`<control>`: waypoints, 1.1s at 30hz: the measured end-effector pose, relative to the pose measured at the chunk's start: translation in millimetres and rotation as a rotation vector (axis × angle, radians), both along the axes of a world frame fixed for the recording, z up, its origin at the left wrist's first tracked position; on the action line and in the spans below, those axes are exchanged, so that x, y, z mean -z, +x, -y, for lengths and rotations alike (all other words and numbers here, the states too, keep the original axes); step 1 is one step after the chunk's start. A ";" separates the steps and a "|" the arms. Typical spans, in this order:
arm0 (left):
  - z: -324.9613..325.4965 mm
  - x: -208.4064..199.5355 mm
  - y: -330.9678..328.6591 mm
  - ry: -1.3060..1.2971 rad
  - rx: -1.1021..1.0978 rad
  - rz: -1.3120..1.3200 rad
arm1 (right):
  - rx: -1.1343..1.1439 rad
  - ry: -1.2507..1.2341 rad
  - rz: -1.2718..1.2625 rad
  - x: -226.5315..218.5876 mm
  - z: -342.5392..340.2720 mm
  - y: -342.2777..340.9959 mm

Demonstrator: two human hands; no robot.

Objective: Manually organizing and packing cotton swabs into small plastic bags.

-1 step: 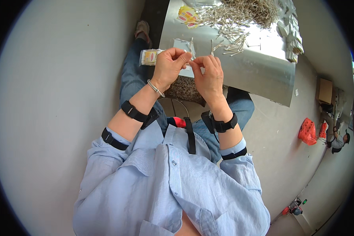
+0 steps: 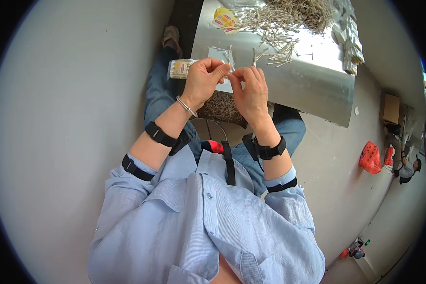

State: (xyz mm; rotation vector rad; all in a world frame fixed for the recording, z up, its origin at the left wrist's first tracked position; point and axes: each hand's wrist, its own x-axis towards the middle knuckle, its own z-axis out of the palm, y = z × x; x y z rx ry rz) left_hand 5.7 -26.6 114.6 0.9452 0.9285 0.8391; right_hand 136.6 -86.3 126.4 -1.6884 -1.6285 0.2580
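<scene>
My left hand (image 2: 204,78) is closed in a pinch, thumb against fingers, over the near edge of a metal table. Opposite it, my right hand (image 2: 252,90) pinches too, its fingertips almost meeting the left thumb. A small whitish bit shows between the fingertips; what it is I cannot make out. Beneath and behind the hands lies a pale flat sheet (image 2: 216,53) with a few cotton swabs on it. Just left of my left hand is a clear pack of cotton swabs (image 2: 180,69) with a yellow label. Loose cotton swabs (image 2: 281,45) spread beyond my right hand.
A big heap of cotton swabs (image 2: 307,13) covers the far part of the metal table (image 2: 312,87). Yellow labels (image 2: 226,20) lie at its left, filled packs (image 2: 351,49) along its right edge. Below the table edge sits a container of swabs (image 2: 221,105). A red bag (image 2: 370,158) is on the floor.
</scene>
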 end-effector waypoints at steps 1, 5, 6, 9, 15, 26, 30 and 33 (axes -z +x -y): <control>1.7 -3.6 -1.2 0.010 0.003 0.002 | 0.003 0.010 0.002 -2.0 3.9 0.4; 6.8 -18.9 -6.7 0.057 0.150 0.083 | -0.062 -0.175 -0.398 -16.6 20.8 1.8; 8.4 -22.4 -7.7 0.043 0.190 0.130 | -0.069 -0.287 -0.568 -20.8 24.2 2.6; 13.1 -22.9 -10.0 0.049 0.219 0.192 | -0.147 -0.239 -0.671 -18.4 31.9 3.8; 22.5 -25.5 -7.5 0.168 0.214 0.193 | -0.286 -0.373 -1.195 -26.7 40.7 4.4; 26.7 9.1 -16.0 0.389 0.426 -0.360 | -0.370 -0.374 -1.522 -22.0 40.7 17.6; 33.3 13.6 -5.6 0.292 0.427 -0.203 | -0.304 -0.376 -1.558 -15.1 34.7 22.4; 29.8 2.6 -3.3 0.135 0.281 -0.032 | -0.172 -0.517 -1.160 -2.5 31.5 25.7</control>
